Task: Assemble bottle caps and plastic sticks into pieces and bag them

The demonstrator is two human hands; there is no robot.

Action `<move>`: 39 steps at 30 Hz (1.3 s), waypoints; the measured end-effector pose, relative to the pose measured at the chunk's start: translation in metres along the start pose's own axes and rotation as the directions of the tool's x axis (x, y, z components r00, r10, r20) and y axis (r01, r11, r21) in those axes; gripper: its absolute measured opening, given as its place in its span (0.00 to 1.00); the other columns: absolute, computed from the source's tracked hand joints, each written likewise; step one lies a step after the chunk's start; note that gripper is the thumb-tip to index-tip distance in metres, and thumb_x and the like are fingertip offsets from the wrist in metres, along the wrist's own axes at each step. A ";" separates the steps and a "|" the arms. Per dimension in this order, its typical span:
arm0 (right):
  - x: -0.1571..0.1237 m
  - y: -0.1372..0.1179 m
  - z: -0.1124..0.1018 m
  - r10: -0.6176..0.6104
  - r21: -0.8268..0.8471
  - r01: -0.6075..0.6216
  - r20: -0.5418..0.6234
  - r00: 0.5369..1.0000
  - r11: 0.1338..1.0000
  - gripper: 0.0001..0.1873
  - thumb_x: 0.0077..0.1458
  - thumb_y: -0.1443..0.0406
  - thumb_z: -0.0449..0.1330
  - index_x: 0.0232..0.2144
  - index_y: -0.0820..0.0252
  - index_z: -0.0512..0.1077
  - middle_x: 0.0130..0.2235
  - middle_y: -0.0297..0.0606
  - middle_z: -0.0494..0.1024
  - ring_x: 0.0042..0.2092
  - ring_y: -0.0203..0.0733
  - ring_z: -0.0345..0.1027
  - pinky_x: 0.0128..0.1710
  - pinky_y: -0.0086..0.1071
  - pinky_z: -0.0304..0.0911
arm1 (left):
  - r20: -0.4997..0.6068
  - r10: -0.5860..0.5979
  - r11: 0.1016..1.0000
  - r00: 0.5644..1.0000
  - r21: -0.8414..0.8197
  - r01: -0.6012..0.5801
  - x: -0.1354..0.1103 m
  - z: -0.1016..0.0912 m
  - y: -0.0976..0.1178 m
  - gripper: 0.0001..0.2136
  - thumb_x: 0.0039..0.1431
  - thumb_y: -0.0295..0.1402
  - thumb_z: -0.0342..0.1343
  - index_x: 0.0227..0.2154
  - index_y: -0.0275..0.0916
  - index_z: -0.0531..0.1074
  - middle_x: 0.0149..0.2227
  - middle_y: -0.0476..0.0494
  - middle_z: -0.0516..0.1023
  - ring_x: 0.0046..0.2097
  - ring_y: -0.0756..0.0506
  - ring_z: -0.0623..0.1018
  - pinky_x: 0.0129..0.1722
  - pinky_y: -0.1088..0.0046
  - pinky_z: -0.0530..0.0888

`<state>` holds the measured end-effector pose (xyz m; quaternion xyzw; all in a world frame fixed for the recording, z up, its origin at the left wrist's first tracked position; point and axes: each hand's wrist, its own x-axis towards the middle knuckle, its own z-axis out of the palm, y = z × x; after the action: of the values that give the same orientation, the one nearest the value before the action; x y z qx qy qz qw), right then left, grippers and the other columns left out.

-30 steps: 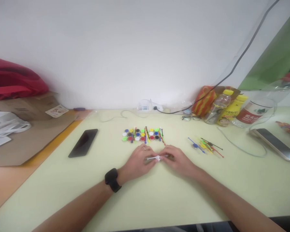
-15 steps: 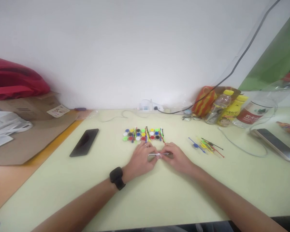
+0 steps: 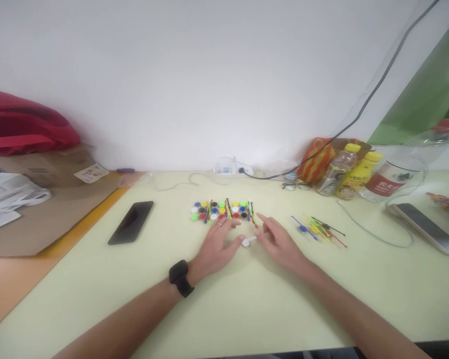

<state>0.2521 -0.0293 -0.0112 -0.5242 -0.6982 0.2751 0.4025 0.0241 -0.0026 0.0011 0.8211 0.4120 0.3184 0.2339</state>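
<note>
Between my hands a small white spinner (image 3: 246, 243), a round base with a thin arrow, lies on the table. My left hand (image 3: 217, 245) has its fingers apart, with the thumb tip close to or touching the spinner's base. On the other side, my right hand (image 3: 280, 245) is open too, its thumb near the arrow's end. Just beyond both hands are rows of coloured round discs (image 3: 222, 211) with bundles of thin coloured arrows (image 3: 229, 208) among them. To the right lie several spinners of disc and arrow, one of them a blue spinner (image 3: 303, 229).
A black phone (image 3: 130, 223) lies at left, beside cardboard (image 3: 71, 214) and a red bag (image 3: 26, 122). At right stand bottles (image 3: 359, 172), with another phone (image 3: 428, 228) and a white cable (image 3: 374, 239). Glasses (image 3: 296, 186) and a white plug adapter (image 3: 226, 165) are at the back.
Both hands have loosened from the white spinner and moved apart, fingers spreading. The spinner now rests on the table with its arrow pointing right.
</note>
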 end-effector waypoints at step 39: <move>0.110 -0.127 -0.039 -0.225 0.082 0.279 -0.400 0.889 0.957 0.28 0.69 0.42 0.44 0.38 0.53 0.71 0.32 0.34 0.70 0.33 0.40 0.64 0.35 0.33 0.60 | -0.156 0.251 0.912 0.955 -0.294 -0.287 0.091 -0.068 0.112 0.21 0.70 0.45 0.52 0.24 0.40 0.55 0.24 0.53 0.54 0.26 0.51 0.57 0.25 0.70 0.54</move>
<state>0.2064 0.0357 0.1418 -0.4441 -0.6468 0.1591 0.5993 0.0762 0.0193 0.1498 0.8026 0.2518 0.4557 0.2910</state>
